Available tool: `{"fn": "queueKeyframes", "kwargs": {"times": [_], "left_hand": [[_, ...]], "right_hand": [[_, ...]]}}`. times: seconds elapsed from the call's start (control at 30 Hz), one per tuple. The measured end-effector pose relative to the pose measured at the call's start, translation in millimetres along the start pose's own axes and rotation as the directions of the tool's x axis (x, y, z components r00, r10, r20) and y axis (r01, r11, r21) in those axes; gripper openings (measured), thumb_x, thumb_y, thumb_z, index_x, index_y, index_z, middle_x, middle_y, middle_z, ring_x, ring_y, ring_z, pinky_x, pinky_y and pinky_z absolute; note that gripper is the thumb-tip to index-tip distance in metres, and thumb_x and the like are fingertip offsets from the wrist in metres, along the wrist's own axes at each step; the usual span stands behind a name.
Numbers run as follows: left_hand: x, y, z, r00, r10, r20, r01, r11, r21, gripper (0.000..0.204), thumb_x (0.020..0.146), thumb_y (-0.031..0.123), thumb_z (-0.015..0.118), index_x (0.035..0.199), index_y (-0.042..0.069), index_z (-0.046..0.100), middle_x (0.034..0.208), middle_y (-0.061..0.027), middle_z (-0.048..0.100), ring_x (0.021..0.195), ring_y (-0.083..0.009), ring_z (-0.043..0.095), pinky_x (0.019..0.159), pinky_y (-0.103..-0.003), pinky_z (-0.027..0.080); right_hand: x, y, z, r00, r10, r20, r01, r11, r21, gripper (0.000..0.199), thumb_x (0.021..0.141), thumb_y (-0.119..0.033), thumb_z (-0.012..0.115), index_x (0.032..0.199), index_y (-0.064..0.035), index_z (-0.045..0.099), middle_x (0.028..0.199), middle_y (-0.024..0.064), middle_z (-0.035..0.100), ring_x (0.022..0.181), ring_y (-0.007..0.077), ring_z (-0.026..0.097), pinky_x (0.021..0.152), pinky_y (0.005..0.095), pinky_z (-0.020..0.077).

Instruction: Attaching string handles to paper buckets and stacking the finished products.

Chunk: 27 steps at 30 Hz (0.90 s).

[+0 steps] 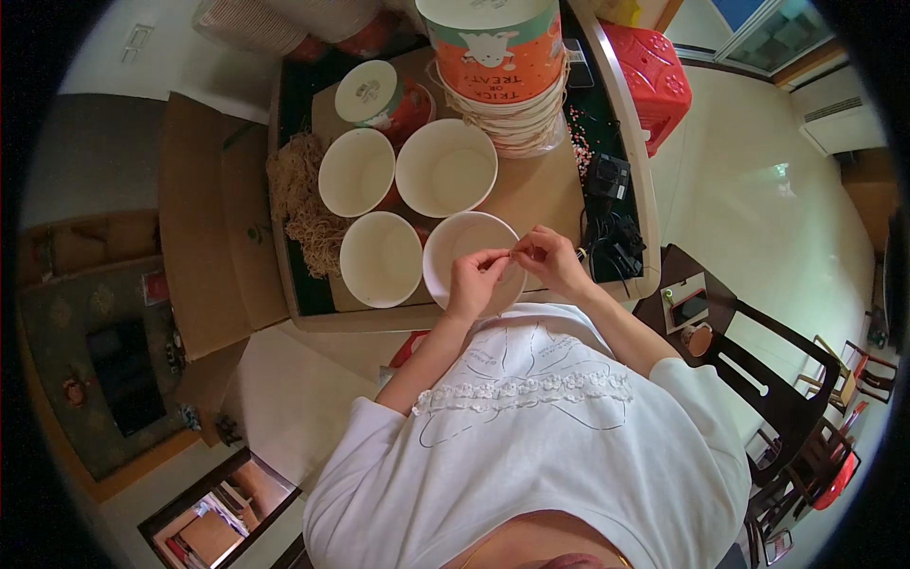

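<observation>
Over a white open paper bucket (457, 237) at the table's near edge, my two hands meet with their fingertips close together. My left hand (474, 282) is pinched at the bucket's middle. From the right comes my right hand (552, 260), its thumb and fingers pressed together near the bucket's right rim. Whatever sits between the fingertips is too small to make out. Beside this bucket stand other open ones: a left bucket (380, 260), a far-left bucket (356, 173) and a larger bucket (446, 169) behind. All show bare cream insides.
A tall stack of printed orange-and-green buckets (500, 62) rises at the back, pale cords (519, 128) looped round it. An upturned bucket (366, 91) and brown shredded fibre (308, 209) lie left. Small beads (578, 142) and black cables (618, 245) lie right; a cardboard box (213, 228) stands left.
</observation>
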<state>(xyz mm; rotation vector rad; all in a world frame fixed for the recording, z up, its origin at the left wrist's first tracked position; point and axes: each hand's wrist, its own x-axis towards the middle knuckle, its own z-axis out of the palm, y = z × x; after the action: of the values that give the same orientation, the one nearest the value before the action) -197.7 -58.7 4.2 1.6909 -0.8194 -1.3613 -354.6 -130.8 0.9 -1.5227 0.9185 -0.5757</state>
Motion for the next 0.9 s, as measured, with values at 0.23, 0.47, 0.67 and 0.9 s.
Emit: {"fn": "queueKeyframes", "kwargs": {"times": [0.23, 0.47, 0.67, 0.9], "left_hand": [[-4, 4, 1, 0.951, 0.288, -0.115, -0.248, 0.929, 0.275, 0.007, 0.082, 0.005, 0.062, 0.087, 0.001, 0.065, 0.071, -0.0035, 0.065, 0.061, -0.0079, 0.058, 0.058, -0.023, 0.047], [-9, 0, -7, 0.95, 0.295, -0.104, -0.261, 0.931, 0.256, 0.005, 0.083, 0.004, 0.061, 0.087, 0.001, 0.063, 0.072, -0.0028, 0.065, 0.061, -0.0076, 0.058, 0.059, -0.023, 0.047], [-13, 0, -10, 0.964, 0.244, -0.101, -0.211, 0.942, 0.26, 0.006, 0.083, 0.003, 0.061, 0.088, 0.001, 0.063, 0.073, -0.0032, 0.066, 0.064, -0.0082, 0.061, 0.062, -0.023, 0.049], [-9, -8, -5, 0.954, 0.273, -0.124, -0.273, 0.962, 0.012, 0.02, 0.084, 0.002, 0.061, 0.103, -0.001, 0.061, 0.08, -0.0044, 0.067, 0.071, -0.0094, 0.062, 0.066, -0.023, 0.05]], "right_hand": [[-3, -10, 3, 0.948, -0.31, -0.068, 0.268, 0.898, -0.35, 0.023, 0.074, -0.01, 0.066, 0.096, -0.0074, 0.059, 0.082, 0.0099, 0.057, 0.073, 0.0301, 0.06, 0.064, 0.0366, 0.0494], [-1, -12, 4, 0.957, -0.255, 0.139, 0.289, 0.89, -0.354, 0.024, 0.078, -0.01, 0.06, 0.1, -0.0075, 0.052, 0.092, 0.0117, 0.058, 0.078, 0.0338, 0.06, 0.064, 0.0418, 0.0492], [1, -8, 4, 0.955, -0.26, 0.142, 0.294, 0.885, -0.361, 0.018, 0.08, -0.01, 0.057, 0.097, -0.0071, 0.052, 0.089, 0.0118, 0.059, 0.078, 0.034, 0.06, 0.063, 0.0418, 0.0491], [0, -14, 4, 0.955, -0.273, 0.118, 0.298, 0.888, -0.351, 0.017, 0.081, -0.008, 0.056, 0.097, -0.0076, 0.052, 0.088, 0.0125, 0.06, 0.077, 0.034, 0.061, 0.062, 0.0416, 0.0489]]}}
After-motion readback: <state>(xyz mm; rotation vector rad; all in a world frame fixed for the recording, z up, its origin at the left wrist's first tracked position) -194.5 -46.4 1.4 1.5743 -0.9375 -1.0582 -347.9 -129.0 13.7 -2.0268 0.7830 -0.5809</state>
